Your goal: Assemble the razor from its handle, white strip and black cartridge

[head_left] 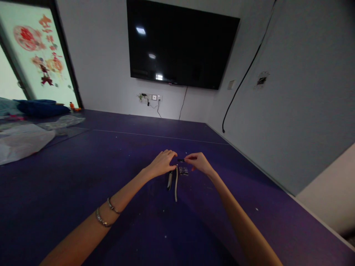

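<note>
My right hand [200,163] pinches one end of a small, dark, stick-like piece [181,160], held level above the purple surface. To the left of that piece, my left hand [163,162] has its thumb and fingers apart, with nothing visible between them. Below the hands lies a small, flat item [183,171], partly clear and partly dark, too small to make out. A pale narrow strip [176,186] runs toward me beside it. Left of the strip is a slim dark object with a light face [169,181], its far end close under my left hand.
The purple surface [111,177] reaches to the walls. Clear plastic sheeting [26,140] and dark blue cloth [43,108] lie at the far left. A black cable [244,75] hangs down the right wall. A large television [180,42] is mounted ahead above wall sockets [154,97].
</note>
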`<action>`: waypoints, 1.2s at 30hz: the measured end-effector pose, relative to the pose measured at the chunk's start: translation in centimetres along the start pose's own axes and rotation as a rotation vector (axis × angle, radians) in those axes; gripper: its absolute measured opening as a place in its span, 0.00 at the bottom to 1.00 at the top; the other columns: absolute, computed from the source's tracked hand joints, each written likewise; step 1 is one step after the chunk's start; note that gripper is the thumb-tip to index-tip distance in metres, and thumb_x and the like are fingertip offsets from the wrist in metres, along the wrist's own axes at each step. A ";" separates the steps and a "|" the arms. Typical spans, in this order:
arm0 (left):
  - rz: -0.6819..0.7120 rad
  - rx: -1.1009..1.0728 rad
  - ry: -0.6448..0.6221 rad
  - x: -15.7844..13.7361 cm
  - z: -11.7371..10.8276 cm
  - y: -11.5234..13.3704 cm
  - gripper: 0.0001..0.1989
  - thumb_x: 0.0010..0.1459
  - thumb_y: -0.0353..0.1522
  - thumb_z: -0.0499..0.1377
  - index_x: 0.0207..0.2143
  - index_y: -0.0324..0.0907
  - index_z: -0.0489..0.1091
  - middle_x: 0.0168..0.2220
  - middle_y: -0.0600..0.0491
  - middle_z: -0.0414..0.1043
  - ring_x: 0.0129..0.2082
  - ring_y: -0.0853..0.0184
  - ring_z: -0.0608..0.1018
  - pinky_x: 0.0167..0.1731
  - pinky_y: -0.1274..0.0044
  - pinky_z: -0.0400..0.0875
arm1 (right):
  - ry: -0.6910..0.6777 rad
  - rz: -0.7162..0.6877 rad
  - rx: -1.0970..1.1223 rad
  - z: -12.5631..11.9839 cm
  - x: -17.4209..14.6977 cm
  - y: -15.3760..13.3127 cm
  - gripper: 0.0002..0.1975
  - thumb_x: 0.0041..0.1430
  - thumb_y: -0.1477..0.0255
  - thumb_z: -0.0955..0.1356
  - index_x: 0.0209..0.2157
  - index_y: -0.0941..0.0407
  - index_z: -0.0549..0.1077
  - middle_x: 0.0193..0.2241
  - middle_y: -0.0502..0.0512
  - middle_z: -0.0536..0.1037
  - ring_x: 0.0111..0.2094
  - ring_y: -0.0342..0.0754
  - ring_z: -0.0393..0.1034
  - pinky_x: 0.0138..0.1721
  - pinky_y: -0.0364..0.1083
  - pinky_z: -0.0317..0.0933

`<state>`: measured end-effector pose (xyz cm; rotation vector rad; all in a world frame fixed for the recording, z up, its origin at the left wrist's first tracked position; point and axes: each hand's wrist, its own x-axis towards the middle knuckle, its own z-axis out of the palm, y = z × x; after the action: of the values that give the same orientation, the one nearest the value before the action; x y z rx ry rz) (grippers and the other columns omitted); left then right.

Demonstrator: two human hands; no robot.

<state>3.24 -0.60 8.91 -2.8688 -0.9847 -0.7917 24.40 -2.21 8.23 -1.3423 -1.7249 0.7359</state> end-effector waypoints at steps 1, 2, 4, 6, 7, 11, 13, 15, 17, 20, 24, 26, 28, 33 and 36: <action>-0.004 -0.016 -0.024 0.2 0.9 -0.2 0.19 0.51 0.36 0.58 0.45 0.40 0.63 0.45 0.48 0.67 0.47 0.60 0.67 0.46 0.70 0.59 | 0.012 0.017 -0.029 -0.3 0.2 0.8 0.12 0.46 0.68 0.67 0.30 0.62 0.77 0.25 0.53 0.75 0.21 0.42 0.67 0.14 0.38 0.64; -0.010 -0.025 -0.061 0.4 1.8 -0.4 0.20 0.50 0.36 0.58 0.46 0.40 0.63 0.46 0.47 0.67 0.47 0.59 0.67 0.45 0.70 0.60 | 0.023 0.037 -0.064 -0.6 0.3 1.6 0.12 0.46 0.68 0.67 0.29 0.62 0.77 0.24 0.53 0.75 0.20 0.41 0.67 0.14 0.38 0.64; -0.018 -0.016 -0.142 0.8 3.8 -0.8 0.22 0.49 0.35 0.59 0.47 0.39 0.63 0.45 0.45 0.68 0.46 0.58 0.68 0.44 0.70 0.61 | 0.037 0.077 -0.120 -0.8 0.5 3.2 0.10 0.46 0.70 0.67 0.29 0.62 0.77 0.23 0.52 0.75 0.19 0.40 0.66 0.14 0.37 0.63; -0.033 0.012 -0.176 1.2 5.4 -1.0 0.23 0.47 0.35 0.59 0.47 0.39 0.64 0.45 0.44 0.69 0.45 0.57 0.69 0.43 0.69 0.61 | 0.037 0.109 -0.146 -0.8 0.4 4.3 0.10 0.46 0.71 0.67 0.28 0.62 0.77 0.22 0.51 0.75 0.18 0.39 0.65 0.13 0.37 0.63; -0.039 0.025 -0.180 1.5 6.0 -1.0 0.23 0.47 0.35 0.60 0.46 0.38 0.64 0.44 0.43 0.69 0.45 0.56 0.69 0.43 0.69 0.62 | 0.035 0.121 -0.148 -0.6 0.4 4.8 0.09 0.46 0.72 0.67 0.28 0.61 0.77 0.22 0.51 0.75 0.18 0.39 0.65 0.13 0.36 0.63; -0.043 0.043 -0.190 2.3 7.3 -0.6 0.22 0.47 0.36 0.59 0.45 0.37 0.65 0.41 0.42 0.71 0.44 0.54 0.70 0.41 0.68 0.63 | 0.015 0.130 -0.132 0.3 0.3 5.9 0.09 0.46 0.72 0.67 0.29 0.61 0.77 0.24 0.51 0.76 0.18 0.39 0.66 0.12 0.35 0.62; -0.039 0.048 -0.207 2.7 7.7 -0.4 0.21 0.48 0.38 0.58 0.44 0.37 0.66 0.39 0.41 0.71 0.43 0.53 0.71 0.40 0.69 0.63 | -0.007 0.118 -0.131 0.7 0.3 6.2 0.09 0.47 0.72 0.67 0.29 0.61 0.77 0.25 0.52 0.76 0.18 0.39 0.66 0.12 0.36 0.62; -0.030 0.062 -0.226 2.9 8.2 -0.3 0.19 0.48 0.38 0.58 0.42 0.37 0.66 0.38 0.41 0.71 0.41 0.53 0.72 0.38 0.69 0.64 | -0.026 0.112 -0.141 1.0 0.4 6.5 0.10 0.47 0.73 0.66 0.30 0.62 0.77 0.24 0.53 0.76 0.18 0.39 0.66 0.12 0.36 0.63; -0.020 0.076 -0.242 3.0 8.6 -0.3 0.18 0.48 0.38 0.58 0.41 0.38 0.67 0.37 0.41 0.72 0.40 0.53 0.73 0.37 0.68 0.64 | -0.037 0.113 -0.157 1.2 0.4 6.6 0.10 0.48 0.73 0.66 0.30 0.62 0.77 0.24 0.52 0.76 0.18 0.39 0.66 0.13 0.36 0.62; -0.020 0.091 -0.254 2.9 9.1 -0.4 0.19 0.47 0.38 0.59 0.41 0.38 0.67 0.37 0.42 0.72 0.40 0.53 0.73 0.38 0.68 0.64 | -0.052 0.112 -0.173 1.4 0.4 6.7 0.10 0.48 0.74 0.65 0.30 0.61 0.77 0.25 0.52 0.76 0.18 0.39 0.66 0.13 0.35 0.62; -0.012 0.105 -0.243 2.7 9.3 -0.5 0.18 0.48 0.37 0.58 0.42 0.38 0.67 0.38 0.43 0.72 0.42 0.54 0.72 0.40 0.68 0.63 | -0.073 0.098 -0.170 1.4 0.3 6.7 0.10 0.48 0.74 0.65 0.31 0.61 0.77 0.26 0.53 0.77 0.18 0.39 0.66 0.13 0.36 0.62; -0.009 0.097 -0.241 2.5 9.3 -0.5 0.18 0.49 0.36 0.58 0.42 0.38 0.67 0.38 0.43 0.72 0.41 0.54 0.72 0.40 0.68 0.63 | -0.074 0.096 -0.177 1.4 0.3 6.7 0.10 0.48 0.74 0.65 0.31 0.62 0.77 0.26 0.54 0.77 0.17 0.39 0.66 0.13 0.36 0.62; -0.012 0.092 -0.246 2.5 9.2 -0.5 0.18 0.50 0.37 0.57 0.43 0.38 0.67 0.38 0.43 0.72 0.42 0.54 0.73 0.41 0.68 0.63 | -0.075 0.094 -0.195 1.5 0.3 6.7 0.10 0.48 0.75 0.65 0.31 0.62 0.77 0.25 0.53 0.76 0.16 0.38 0.65 0.12 0.36 0.62; -0.029 0.109 -0.271 2.4 8.9 -0.2 0.15 0.51 0.36 0.56 0.41 0.40 0.68 0.38 0.46 0.72 0.42 0.56 0.72 0.42 0.68 0.63 | -0.089 0.082 -0.264 1.5 0.2 6.7 0.10 0.47 0.77 0.64 0.29 0.61 0.77 0.24 0.52 0.76 0.17 0.38 0.65 0.11 0.34 0.60; -0.028 0.109 -0.272 2.4 8.8 0.0 0.12 0.51 0.36 0.56 0.37 0.40 0.69 0.37 0.47 0.73 0.42 0.57 0.72 0.42 0.68 0.63 | -0.093 0.068 -0.264 1.6 0.2 6.8 0.10 0.47 0.77 0.64 0.29 0.61 0.77 0.24 0.52 0.76 0.18 0.39 0.65 0.10 0.35 0.61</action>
<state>8.87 2.23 2.36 -2.9241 -1.0566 -0.3404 26.37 -0.19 1.86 -1.5726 -1.9088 0.6325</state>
